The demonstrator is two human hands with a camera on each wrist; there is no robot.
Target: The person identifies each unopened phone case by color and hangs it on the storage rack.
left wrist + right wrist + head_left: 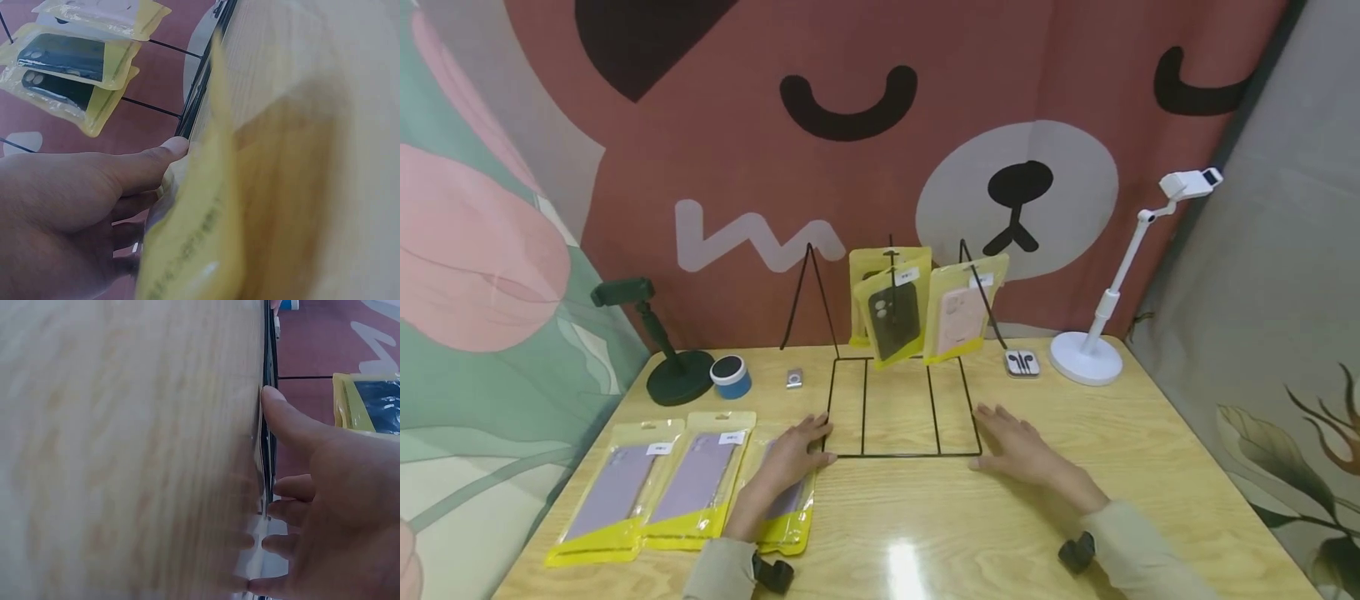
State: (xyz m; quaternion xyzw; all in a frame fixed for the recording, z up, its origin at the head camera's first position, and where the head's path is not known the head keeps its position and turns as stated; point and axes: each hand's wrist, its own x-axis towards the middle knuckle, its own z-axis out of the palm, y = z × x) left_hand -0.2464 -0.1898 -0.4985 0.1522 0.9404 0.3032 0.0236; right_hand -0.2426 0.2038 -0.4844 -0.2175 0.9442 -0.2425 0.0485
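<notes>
Past pale sleeves [722,573], with left hand [790,454] and right hand [1021,450] loosely spread against, not gripping, both sides of the black wire rack [895,456] on the worktop [1000,533], treat as probably light, stiff and slide-prone, best lifted by the side rails [966,387] without jolting hanging packets [904,327].

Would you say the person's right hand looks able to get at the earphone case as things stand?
Probably yes: the right hand is at the edge of the wire rack, with only bare tabletop between its fingers and the earphone case.
</notes>
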